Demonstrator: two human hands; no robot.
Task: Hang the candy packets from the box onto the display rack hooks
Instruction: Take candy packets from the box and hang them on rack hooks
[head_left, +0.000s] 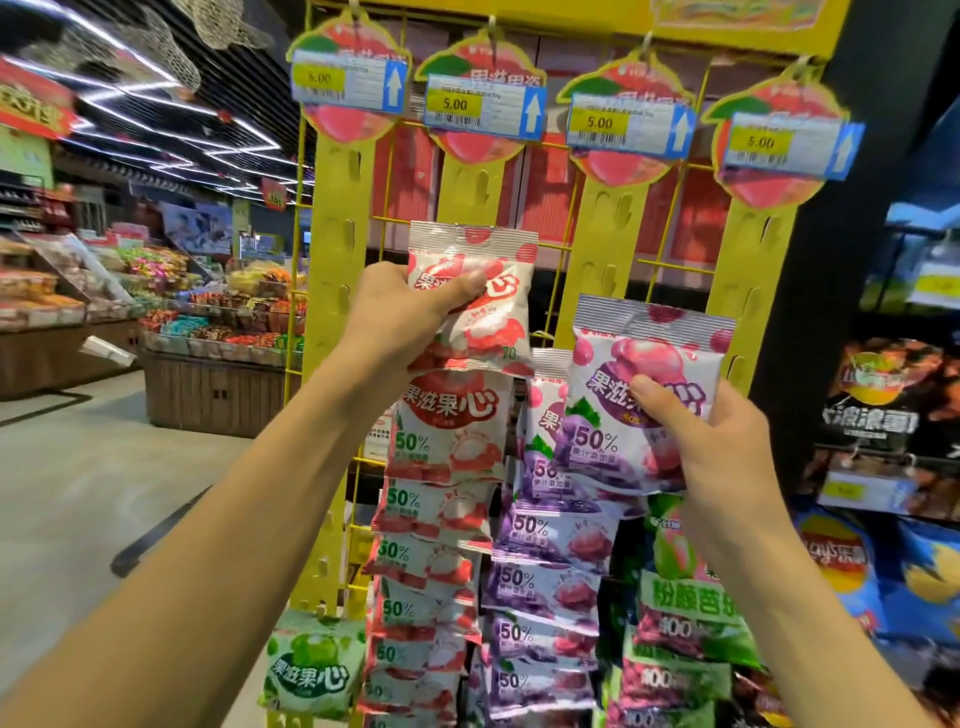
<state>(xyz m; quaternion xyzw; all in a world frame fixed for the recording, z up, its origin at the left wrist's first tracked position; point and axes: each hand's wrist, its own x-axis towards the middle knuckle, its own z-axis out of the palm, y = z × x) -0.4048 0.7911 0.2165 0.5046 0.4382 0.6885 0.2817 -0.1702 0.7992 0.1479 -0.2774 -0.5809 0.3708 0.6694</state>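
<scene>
Both of my hands are holding one candy packet each up against the yellow display rack.

My left hand (400, 306) is gripping a red lychee packet (475, 306), thumb pressing across its front and fingers (387, 270) curling behind it, in front of the second strip; my right hand (717, 441) is pinching a purple grape packet (644, 400), thumb lying on its face, just before the third strip. Below them, one column of red packets (441, 525) and one column of purple packets (550, 571) are hanging overlapped; I cannot count them exactly. One green packet (314, 665) is hanging low on the left, and pink-and-green packets (685, 623) are stacking at the lower right. The display rack (332, 364) is carrying four strips topped by four price tags (485, 106) reading 5.00.
</scene>
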